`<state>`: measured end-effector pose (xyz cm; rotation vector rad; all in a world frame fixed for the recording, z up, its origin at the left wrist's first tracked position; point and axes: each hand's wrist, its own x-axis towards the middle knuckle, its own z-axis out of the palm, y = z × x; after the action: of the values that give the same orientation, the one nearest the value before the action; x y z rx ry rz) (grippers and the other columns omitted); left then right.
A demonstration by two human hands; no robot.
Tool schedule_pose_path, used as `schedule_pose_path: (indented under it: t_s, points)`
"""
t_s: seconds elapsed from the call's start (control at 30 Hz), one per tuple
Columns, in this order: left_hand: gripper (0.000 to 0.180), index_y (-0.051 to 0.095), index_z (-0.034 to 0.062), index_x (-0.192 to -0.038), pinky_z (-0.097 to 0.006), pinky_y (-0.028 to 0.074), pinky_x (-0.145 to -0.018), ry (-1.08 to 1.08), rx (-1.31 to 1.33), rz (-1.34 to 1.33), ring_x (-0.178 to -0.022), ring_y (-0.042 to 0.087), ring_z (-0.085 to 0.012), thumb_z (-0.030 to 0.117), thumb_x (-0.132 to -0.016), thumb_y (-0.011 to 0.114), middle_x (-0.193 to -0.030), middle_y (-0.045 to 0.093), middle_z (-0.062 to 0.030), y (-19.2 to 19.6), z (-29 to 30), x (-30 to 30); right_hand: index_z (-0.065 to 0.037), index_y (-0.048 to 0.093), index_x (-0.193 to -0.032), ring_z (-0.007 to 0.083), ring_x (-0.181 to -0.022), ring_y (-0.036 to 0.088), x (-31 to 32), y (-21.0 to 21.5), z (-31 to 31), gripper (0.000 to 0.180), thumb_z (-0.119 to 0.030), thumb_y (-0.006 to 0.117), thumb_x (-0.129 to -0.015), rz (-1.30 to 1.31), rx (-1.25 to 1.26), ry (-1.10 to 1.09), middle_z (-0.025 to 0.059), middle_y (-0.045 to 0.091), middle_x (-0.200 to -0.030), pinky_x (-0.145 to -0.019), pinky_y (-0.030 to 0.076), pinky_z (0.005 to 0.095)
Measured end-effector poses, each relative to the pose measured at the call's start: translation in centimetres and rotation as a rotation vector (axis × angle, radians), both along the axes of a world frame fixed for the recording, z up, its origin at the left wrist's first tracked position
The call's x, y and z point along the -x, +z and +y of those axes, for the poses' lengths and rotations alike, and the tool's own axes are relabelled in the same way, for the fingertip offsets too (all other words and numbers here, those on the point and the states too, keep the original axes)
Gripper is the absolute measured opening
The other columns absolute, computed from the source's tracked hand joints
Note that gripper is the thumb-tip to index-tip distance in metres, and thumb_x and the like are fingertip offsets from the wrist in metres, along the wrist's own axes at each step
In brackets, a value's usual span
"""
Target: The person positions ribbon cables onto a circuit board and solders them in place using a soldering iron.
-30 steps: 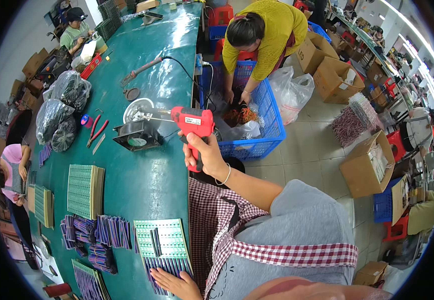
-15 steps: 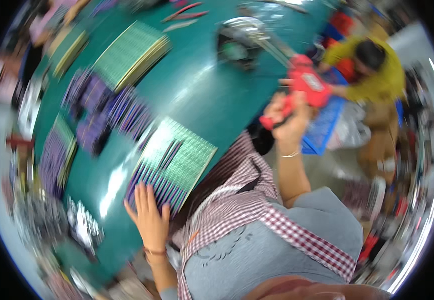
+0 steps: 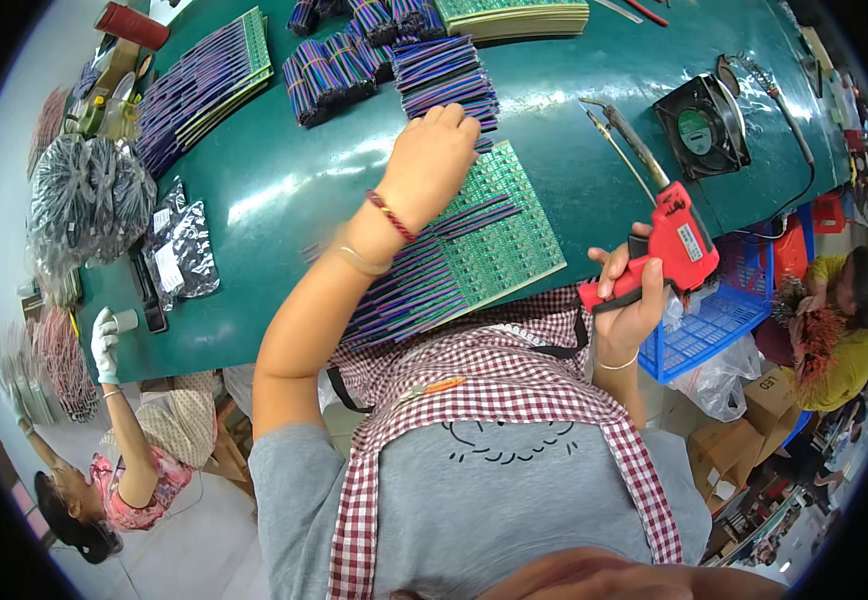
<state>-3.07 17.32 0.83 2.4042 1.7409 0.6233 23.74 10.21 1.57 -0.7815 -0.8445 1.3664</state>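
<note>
My right hand (image 3: 630, 290) grips the handle of a red soldering gun (image 3: 686, 236). Its metal tip and a thin feed tube point up and left over the table. My left hand (image 3: 434, 160) is curled at the near end of a pile of purple, blue and black wires (image 3: 444, 78). Its fingertips are hidden, so what they pinch does not show. Below that hand lies a green circuit board panel (image 3: 519, 225), with rows of wires (image 3: 404, 295) across its left part and a few more near its middle. My left forearm covers part of these rows.
A black fan (image 3: 702, 130) and a soldering iron stand (image 3: 754, 75) sit at the right. Tied wire bundles (image 3: 329, 75) and stacked panels (image 3: 514, 18) lie at the back; a wired stack (image 3: 204, 90) lies left. A blue crate (image 3: 709, 325) is beside the table. Other people work at both sides.
My left hand has moved from the wires on the board up to the wire pile. The right hand still holds the soldering gun. The whole view has turned.
</note>
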Motion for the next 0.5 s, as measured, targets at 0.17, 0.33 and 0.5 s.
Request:
schedule_pose_path:
  t_s: [0.17, 0.33, 0.5]
  points:
    - [0.013, 0.061, 0.0040, -0.085, -0.041, 0.050, -0.077, 0.019, 0.024, 0.019, -0.087, 0.059, -0.0313, 0.012, -0.079, 0.068, -0.087, 0.060, -0.0124, -1.8, 0.2, -0.3, 0.004, 0.044, -0.123, 0.0142, -0.049, 0.052, 0.0, -1.2, -0.9, 0.044, -0.032, 0.051, -0.099, 0.042, 0.074, 0.062, 0.0087, 0.054, -0.069, -0.109, 0.037, 0.0542]
    - [0.010, 0.059, 0.0045, -0.082, -0.042, 0.050, -0.074, 0.072, -0.055, -0.087, -0.085, 0.059, -0.0315, 0.011, -0.079, 0.067, -0.084, 0.060, -0.0119, -2.4, -0.2, -0.1, 0.003, 0.043, -0.123, 0.0145, -0.051, 0.053, 1.1, -1.5, -0.9, 0.042, -0.031, 0.049, -0.099, 0.089, 0.170, 0.109, 0.0086, 0.054, -0.069, -0.111, 0.034, 0.0556]
    - [0.009, 0.061, 0.0033, -0.083, -0.041, 0.048, -0.071, 0.048, -0.095, -0.289, -0.082, 0.059, -0.0319, 0.009, -0.080, 0.067, -0.082, 0.059, -0.0119, -1.8, -0.4, 0.8, 0.002, 0.042, -0.125, 0.0144, -0.053, 0.053, 1.0, -1.3, -0.9, 0.043, -0.032, 0.048, -0.100, 0.059, 0.166, 0.114, 0.0092, 0.054, -0.070, -0.110, 0.034, 0.0570]
